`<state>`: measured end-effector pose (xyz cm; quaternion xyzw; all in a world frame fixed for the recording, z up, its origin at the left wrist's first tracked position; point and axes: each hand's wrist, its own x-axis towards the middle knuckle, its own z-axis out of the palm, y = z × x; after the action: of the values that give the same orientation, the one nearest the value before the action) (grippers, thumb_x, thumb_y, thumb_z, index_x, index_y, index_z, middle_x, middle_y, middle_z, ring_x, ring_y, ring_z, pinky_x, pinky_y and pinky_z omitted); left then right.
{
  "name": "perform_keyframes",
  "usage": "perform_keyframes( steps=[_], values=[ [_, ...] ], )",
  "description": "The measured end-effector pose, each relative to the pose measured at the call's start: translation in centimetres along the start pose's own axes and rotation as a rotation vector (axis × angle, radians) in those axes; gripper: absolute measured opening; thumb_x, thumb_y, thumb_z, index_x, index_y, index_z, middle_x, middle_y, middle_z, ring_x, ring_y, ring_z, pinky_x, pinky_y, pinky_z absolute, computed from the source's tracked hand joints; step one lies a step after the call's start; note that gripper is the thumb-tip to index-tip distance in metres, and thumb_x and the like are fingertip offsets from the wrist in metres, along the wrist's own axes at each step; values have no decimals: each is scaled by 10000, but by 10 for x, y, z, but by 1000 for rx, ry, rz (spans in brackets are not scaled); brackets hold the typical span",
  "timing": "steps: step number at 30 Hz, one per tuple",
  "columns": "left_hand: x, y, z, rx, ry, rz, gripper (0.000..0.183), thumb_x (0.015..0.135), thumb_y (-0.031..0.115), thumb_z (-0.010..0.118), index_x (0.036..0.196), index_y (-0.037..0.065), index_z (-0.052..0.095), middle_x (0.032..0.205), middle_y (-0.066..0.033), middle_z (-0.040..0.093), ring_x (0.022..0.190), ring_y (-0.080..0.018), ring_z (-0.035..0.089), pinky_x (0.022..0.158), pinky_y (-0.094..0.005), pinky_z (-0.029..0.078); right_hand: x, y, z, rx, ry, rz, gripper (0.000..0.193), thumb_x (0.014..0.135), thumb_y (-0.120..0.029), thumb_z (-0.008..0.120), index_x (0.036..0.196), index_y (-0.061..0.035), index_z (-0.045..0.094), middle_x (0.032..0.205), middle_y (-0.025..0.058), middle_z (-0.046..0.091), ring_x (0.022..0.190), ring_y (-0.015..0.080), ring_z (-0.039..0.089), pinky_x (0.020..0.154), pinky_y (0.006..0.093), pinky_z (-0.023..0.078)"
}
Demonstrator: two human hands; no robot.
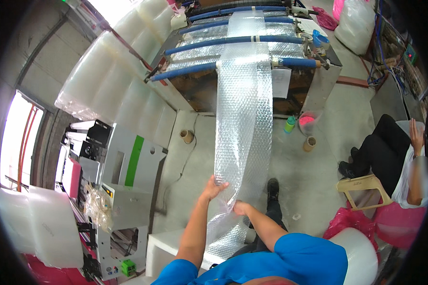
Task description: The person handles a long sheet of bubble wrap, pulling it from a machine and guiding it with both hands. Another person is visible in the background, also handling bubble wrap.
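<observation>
A long strip of silvery, clear bubble wrap (238, 109) runs down from a machine with blue rollers (233, 43) toward my body. My left hand (215, 188) holds its left edge, the thumb lying over the film and the other fingers hidden beneath. Closed on the film a little nearer to me is my right hand (241, 208), where the wrap bunches into creases. Below my hands the strip goes on over a white surface (164, 247) by my legs.
Large wrapped rolls (114, 80) stand at the left, behind a grey machine with a green stripe (134, 161). Cardboard cores (186, 137) and a green bottle (289, 124) are on the floor. At the right, a seated person (390, 152) is beside a beige stool (364, 190).
</observation>
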<state>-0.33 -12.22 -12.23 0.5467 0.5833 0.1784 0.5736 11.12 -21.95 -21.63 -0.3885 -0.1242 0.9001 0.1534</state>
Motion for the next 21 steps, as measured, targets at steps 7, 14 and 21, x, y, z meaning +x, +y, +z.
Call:
perform_keyframes(
  steps=[7, 14, 21],
  values=[
    [18, -30, -3, 9, 6, -36, 517, 661, 228, 656, 1040, -31, 417, 1002, -112, 505, 914, -181, 474, 803, -288, 373, -39, 54, -61, 20, 1072, -155, 511, 695, -174, 568, 1131, -1, 364, 1132, 118, 419, 1050, 221, 390, 869, 313, 307],
    [27, -42, -11, -35, -16, -203, 422, 728, 291, 573, 983, -34, 486, 914, -99, 554, 821, -180, 515, 735, -297, 406, -87, -145, -110, 47, 686, -847, 297, 759, -174, 546, 985, 5, 478, 858, 85, 529, 739, 127, 504, 637, 223, 393],
    [100, 12, -16, 308, 210, -198, 488, 661, 347, 617, 921, -54, 516, 847, -177, 573, 785, -245, 559, 698, -309, 430, -86, -209, -114, -240, 734, -870, 227, 747, -228, 571, 778, -3, 573, 626, 17, 546, 537, 69, 474, 492, 202, 379]
  ],
)
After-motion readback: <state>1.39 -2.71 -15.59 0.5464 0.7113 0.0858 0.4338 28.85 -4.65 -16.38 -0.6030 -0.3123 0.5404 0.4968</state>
